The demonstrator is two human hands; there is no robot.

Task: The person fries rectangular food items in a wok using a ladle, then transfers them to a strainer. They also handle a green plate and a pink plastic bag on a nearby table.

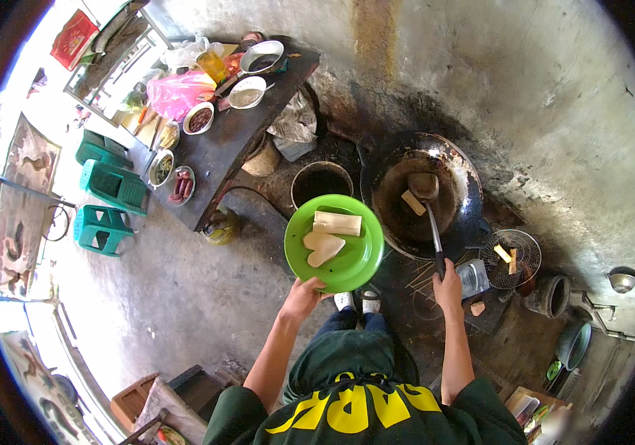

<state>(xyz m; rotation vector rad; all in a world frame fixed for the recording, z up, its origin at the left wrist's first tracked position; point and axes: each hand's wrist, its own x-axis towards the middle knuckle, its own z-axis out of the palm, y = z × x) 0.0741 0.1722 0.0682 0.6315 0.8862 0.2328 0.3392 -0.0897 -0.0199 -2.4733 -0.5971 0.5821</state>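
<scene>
My left hand grips the near rim of a green plate, which bears a pale rectangular block and pale flat pieces. My right hand is closed around the dark handle of a metal ladle. The ladle's bowl is inside a large blackened wok, close beside a pale yellow block in brownish liquid. To the right of the wok, a round wire strainer holds more yellowish pieces.
A dark table at upper left carries bowls, a pink plastic bag and a plate of reddish sausages. Green plastic stools stand left of it. A dark pot sits behind the plate; a concrete wall rises behind the wok.
</scene>
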